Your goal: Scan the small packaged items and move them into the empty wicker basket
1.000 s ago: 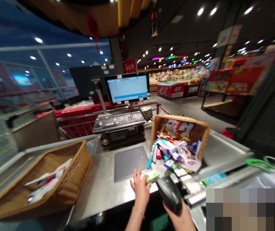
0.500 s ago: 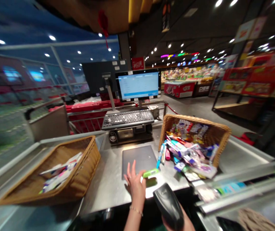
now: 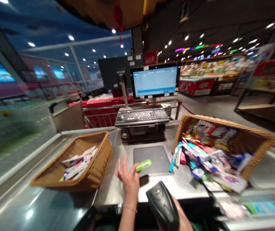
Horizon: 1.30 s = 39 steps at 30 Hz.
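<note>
My left hand (image 3: 129,179) pinches a small bright-green oblong item (image 3: 143,165) between thumb and index finger, the other fingers spread upward. A pale label shows on the item, but its kind is too small to make out. It hangs over the dark flat plate (image 3: 153,157) set in the metal counter, with a shadow below it. In my right hand (image 3: 179,211) is a black handheld barcode scanner (image 3: 162,203), its head tilted toward the counter just right of my left wrist. Most of my right hand is hidden behind the scanner.
On the left a wicker basket (image 3: 104,166) holds several small packages. A tipped wicker basket (image 3: 260,136) on the right spills packages (image 3: 207,160) onto the counter. Behind the plate stand a keyboard (image 3: 142,115) and a lit monitor (image 3: 155,80); a trolley with red sides (image 3: 104,104) is beyond.
My left hand has moved left and raised the green item, away from the spilled packages. The scanner has shifted slightly left. The camera view has turned left.
</note>
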Tool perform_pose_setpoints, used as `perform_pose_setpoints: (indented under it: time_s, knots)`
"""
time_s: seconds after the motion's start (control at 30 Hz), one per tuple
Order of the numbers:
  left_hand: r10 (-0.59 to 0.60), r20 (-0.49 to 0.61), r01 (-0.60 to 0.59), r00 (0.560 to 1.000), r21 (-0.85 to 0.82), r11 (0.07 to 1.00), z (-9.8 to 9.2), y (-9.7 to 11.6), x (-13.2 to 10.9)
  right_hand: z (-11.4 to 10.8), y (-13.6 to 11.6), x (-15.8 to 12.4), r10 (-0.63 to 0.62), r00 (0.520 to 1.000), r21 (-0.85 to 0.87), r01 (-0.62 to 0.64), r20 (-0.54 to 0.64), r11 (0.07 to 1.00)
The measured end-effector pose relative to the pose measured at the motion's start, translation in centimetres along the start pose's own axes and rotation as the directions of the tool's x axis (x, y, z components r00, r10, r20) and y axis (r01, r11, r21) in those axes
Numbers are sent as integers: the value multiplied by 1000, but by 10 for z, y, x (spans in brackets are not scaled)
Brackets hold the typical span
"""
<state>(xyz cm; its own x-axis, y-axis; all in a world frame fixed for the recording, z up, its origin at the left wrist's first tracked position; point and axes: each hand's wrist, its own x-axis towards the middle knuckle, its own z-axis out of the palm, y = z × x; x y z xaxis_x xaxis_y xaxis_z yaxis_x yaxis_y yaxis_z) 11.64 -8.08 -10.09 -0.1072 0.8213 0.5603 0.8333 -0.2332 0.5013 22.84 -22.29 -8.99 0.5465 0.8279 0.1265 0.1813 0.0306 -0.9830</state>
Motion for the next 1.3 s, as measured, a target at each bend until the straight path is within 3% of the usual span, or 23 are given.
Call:
perform_pose_setpoints:
  time_s: [0.17,0.4,0.63,0.9,1.3]
  knots:
    - [-17,-60,18,998,12,1000,-13,-19,15,22,-14,15,-314,945,-104,322,91,941]
    - [-3,-103,4,995,13,1000,-31,-40,30,44,-17,13,-378,895,-237,431,239,871]
    - [-20,-97,20,995,-1,1000,-36,-51,33,58,-20,5,-306,890,-314,413,339,855]
    - [-10,-109,15,994,43,999,-39,-54,29,61,-10,9,-385,884,-277,452,265,848]
    - [99,-222,-104,970,-11,995,-38,-56,29,57,-9,5,-387,872,-287,469,299,835]
